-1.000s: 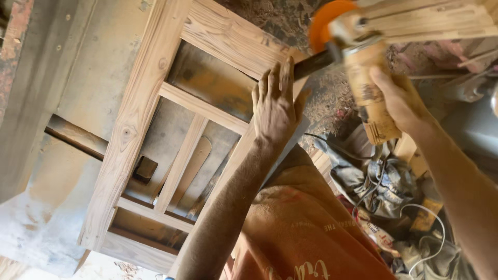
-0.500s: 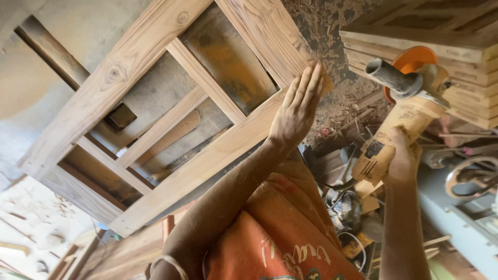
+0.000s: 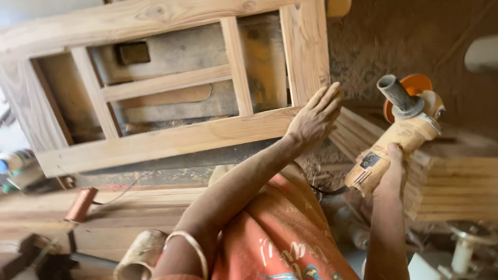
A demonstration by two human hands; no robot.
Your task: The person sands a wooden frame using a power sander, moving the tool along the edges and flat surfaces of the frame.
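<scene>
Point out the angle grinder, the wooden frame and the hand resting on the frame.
angle grinder (image 3: 397,140), head view, on its dusty yellow body above the gripping right hand (image 3: 390,179).
wooden frame (image 3: 171,137), head view, on the long near rail.
left hand (image 3: 314,119), head view, on the back of the hand at the frame's corner.

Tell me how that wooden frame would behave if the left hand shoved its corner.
The wooden frame looks stiff: thick rails and joined crossbars, so it would probably move as one piece. Likely heavy, more apt to slide or pivot than tip. The left hand lies flat at its corner; the dusty surface may be somewhat slippery.
</scene>
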